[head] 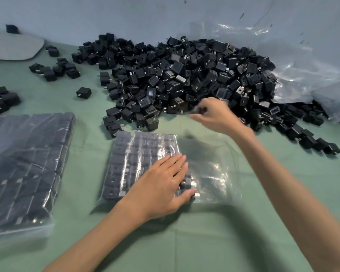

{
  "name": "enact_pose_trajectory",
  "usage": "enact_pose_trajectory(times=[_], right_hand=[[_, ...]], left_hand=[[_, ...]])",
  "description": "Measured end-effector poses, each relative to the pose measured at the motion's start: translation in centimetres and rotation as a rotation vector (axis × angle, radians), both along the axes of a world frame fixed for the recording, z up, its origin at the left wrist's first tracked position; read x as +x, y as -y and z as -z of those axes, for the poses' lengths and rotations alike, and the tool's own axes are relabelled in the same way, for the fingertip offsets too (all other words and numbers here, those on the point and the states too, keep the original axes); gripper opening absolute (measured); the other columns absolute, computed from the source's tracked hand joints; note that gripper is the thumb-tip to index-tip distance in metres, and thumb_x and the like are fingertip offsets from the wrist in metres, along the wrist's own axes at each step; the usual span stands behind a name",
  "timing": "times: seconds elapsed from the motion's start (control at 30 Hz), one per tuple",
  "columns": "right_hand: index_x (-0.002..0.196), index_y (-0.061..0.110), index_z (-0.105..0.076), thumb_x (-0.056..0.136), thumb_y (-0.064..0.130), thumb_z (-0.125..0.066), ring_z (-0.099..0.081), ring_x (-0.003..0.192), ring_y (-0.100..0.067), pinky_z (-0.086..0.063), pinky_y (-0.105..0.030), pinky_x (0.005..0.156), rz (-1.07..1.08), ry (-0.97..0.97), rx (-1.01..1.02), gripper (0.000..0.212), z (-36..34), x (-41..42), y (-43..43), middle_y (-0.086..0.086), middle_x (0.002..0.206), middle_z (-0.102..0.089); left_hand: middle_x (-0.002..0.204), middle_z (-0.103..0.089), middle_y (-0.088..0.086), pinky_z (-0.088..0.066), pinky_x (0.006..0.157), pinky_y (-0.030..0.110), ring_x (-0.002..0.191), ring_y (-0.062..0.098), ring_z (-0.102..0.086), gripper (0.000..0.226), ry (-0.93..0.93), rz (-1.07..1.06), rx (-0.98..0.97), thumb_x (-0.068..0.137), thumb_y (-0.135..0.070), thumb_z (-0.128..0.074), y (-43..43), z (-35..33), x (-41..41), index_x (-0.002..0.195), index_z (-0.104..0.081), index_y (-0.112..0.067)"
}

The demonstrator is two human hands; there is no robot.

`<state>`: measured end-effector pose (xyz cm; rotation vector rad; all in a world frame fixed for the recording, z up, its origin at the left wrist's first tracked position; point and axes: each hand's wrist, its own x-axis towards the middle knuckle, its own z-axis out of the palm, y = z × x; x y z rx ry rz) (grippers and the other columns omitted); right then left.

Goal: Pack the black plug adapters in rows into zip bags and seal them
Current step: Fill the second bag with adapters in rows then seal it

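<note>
A clear zip bag (210, 169) lies flat on the green table, its left part filled with rows of black plug adapters (130, 160). My left hand (161, 185) rests flat on the bag, pressing down on the rows, fingers spread. My right hand (216, 116) is blurred at the near edge of the big heap of loose black adapters (185, 75), its fingers closed on a black adapter (199, 110). The bag's right part holds no adapters.
A filled bag of adapters (24, 163) lies at the left. Small groups of loose adapters (55, 69) sit at the back left and far left edge. A large crumpled clear plastic sheet (302, 71) rises at the back right against the grey wall.
</note>
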<state>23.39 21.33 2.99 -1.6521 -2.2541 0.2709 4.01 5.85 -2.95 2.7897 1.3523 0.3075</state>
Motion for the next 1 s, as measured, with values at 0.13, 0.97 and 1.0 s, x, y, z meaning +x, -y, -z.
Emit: enact_pose_trajectory(times=[0.13, 0.97, 1.0], right_hand=[[0.114, 0.009, -0.067, 0.095, 0.021, -0.058, -0.059, 0.065, -0.005, -0.046, -0.012, 0.061, 0.203, -0.585, -0.158, 0.025, 0.0, 10.3, 6.3, 0.001, 0.085, -0.07], [0.117, 0.003, -0.066, 0.093, 0.011, -0.061, -0.062, 0.09, -0.006, -0.052, -0.033, 0.088, -0.25, -0.409, -0.18, 0.026, 6.3, 0.4, 8.8, -0.016, 0.113, -0.066], [0.118, 0.002, -0.066, 0.094, 0.01, -0.059, -0.064, 0.093, -0.008, -0.053, -0.033, 0.087, -0.264, -0.462, -0.229, 0.026, 6.2, 0.6, 9.0, -0.014, 0.112, -0.067]], left_hand=[[0.156, -0.03, 0.006, -0.011, 0.121, 0.032, 0.147, 0.016, -0.02, 0.078, 0.015, 0.004, -0.009, 0.094, -0.062, -0.015, -0.1, 0.1, 0.1, 0.148, -0.034, -0.009], [0.159, -0.021, 0.007, -0.011, 0.12, 0.03, 0.148, 0.016, -0.016, 0.075, 0.055, 0.022, -0.001, 0.097, -0.057, -0.024, 0.3, -0.4, 0.1, 0.152, -0.021, -0.006], [0.16, -0.02, 0.007, -0.011, 0.12, 0.031, 0.148, 0.016, -0.015, 0.076, 0.055, 0.022, -0.01, 0.097, -0.057, -0.024, 0.3, -0.4, 0.1, 0.152, -0.02, -0.006]])
